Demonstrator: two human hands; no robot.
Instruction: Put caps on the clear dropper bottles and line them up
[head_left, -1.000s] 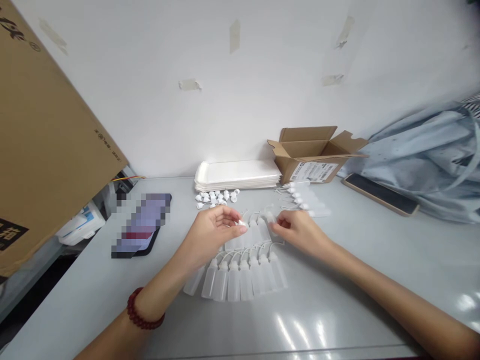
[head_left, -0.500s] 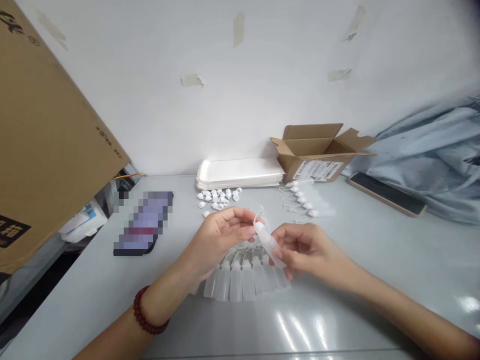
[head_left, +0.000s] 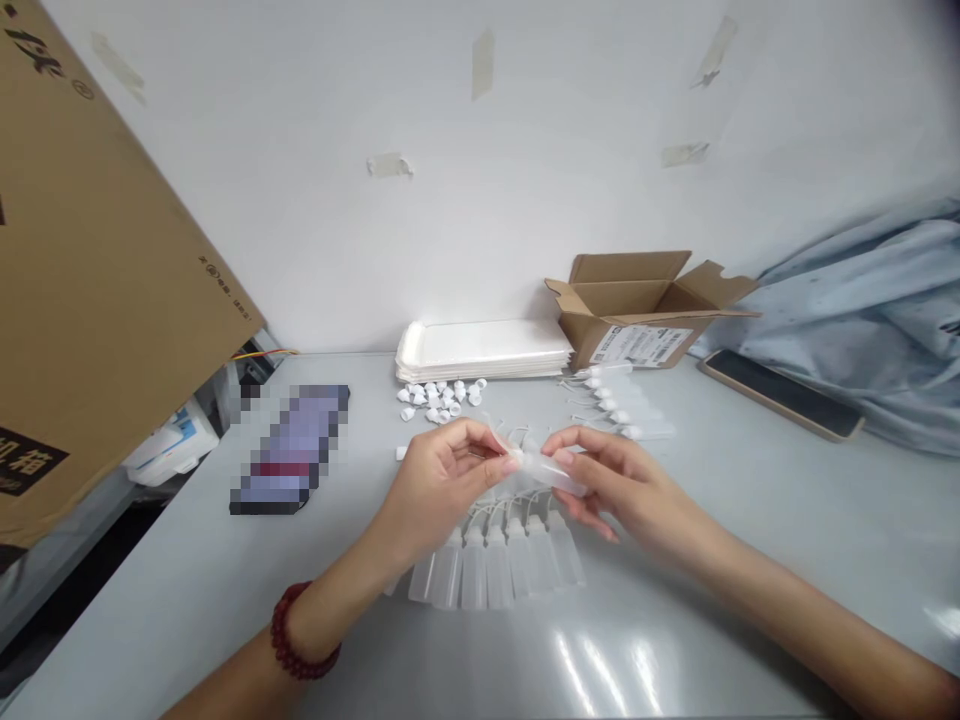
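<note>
My right hand [head_left: 611, 485] holds a small translucent squeeze bottle [head_left: 551, 473] sideways above the table, fingers wrapped round its body. My left hand [head_left: 442, 480], with a red bead bracelet on the wrist, pinches the bottle's white cap end [head_left: 512, 462] between thumb and fingertips. Just below the hands lies a row of several capped bottles [head_left: 499, 560] side by side. A loose heap of small white caps [head_left: 439, 397] sits further back. Another short row of bottles [head_left: 626, 405] lies behind my right hand.
A stack of white trays [head_left: 484, 350] stands against the wall beside an open cardboard box [head_left: 637, 310]. A large cardboard box [head_left: 97, 280] leans at the left. A blurred phone [head_left: 289, 450] lies at left; another phone [head_left: 780, 395] and blue cloth [head_left: 870, 310] lie right.
My right hand picked a bottle off the table and turned it level. My left hand brought a cap to its tip and now pinches that end.
</note>
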